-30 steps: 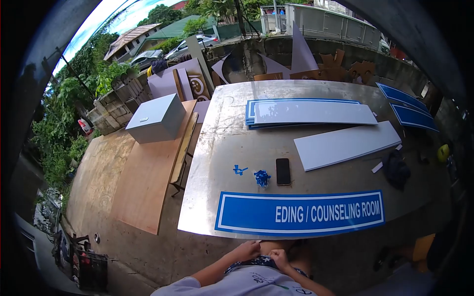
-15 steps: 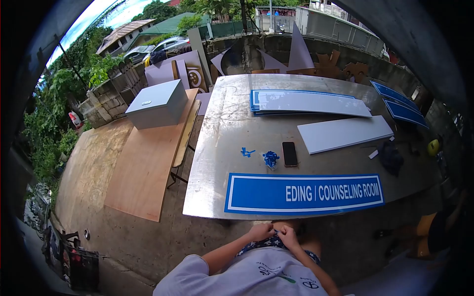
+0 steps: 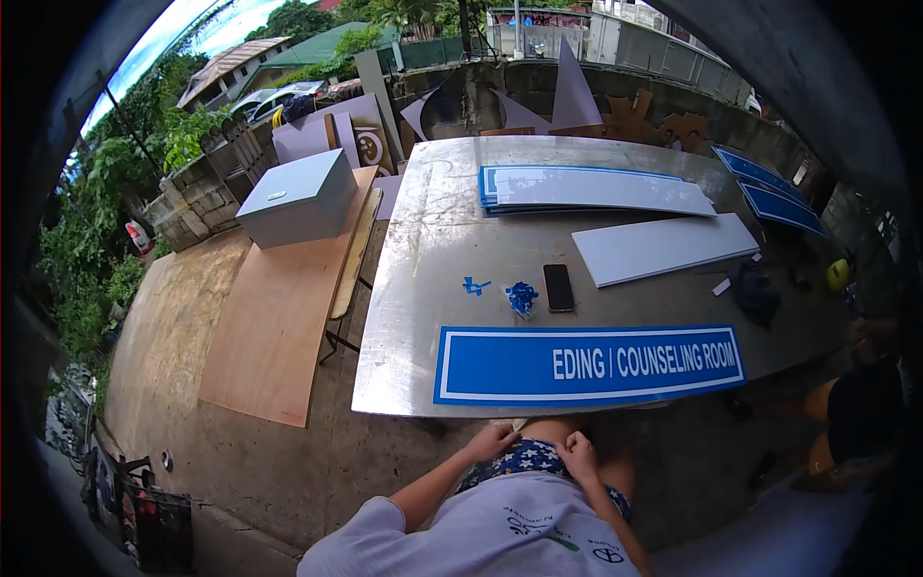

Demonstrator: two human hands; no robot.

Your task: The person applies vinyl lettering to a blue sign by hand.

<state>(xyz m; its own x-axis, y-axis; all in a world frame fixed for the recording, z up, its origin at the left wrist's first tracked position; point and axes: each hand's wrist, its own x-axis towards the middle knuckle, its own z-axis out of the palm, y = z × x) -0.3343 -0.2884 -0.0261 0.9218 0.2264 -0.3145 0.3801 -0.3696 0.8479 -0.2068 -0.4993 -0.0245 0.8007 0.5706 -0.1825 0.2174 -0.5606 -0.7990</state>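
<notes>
My left hand (image 3: 493,440) is closed at the hem of the dark blue star-patterned shorts (image 3: 527,460) on my lap, its fingers curled into the cloth. Across from it, my right hand (image 3: 579,455) pinches the other side of the same hem. Just beyond my knees lies a blue sign (image 3: 588,365) with a white border, reading "EDING / COUNSELING ROOM", flat along the near edge of the metal-topped table (image 3: 394,317). Neither hand touches it. Behind the sign are a phone (image 3: 558,288), a small heap of blue scraps (image 3: 521,298) and a few loose blue bits (image 3: 475,286).
White panels (image 3: 665,250) and a stack of blue-and-white signs (image 3: 596,190) lie farther back; more blue signs (image 3: 781,209) sit at the right. Leftward, a grey metal box (image 3: 296,200) rests on a plywood sheet (image 3: 274,327). Another person (image 3: 856,413) is at the right edge.
My hands, together at the shorts before, have moved apart to either side of the hem. The view has shifted slightly, so the table and signs appear a little higher and more leftward.
</notes>
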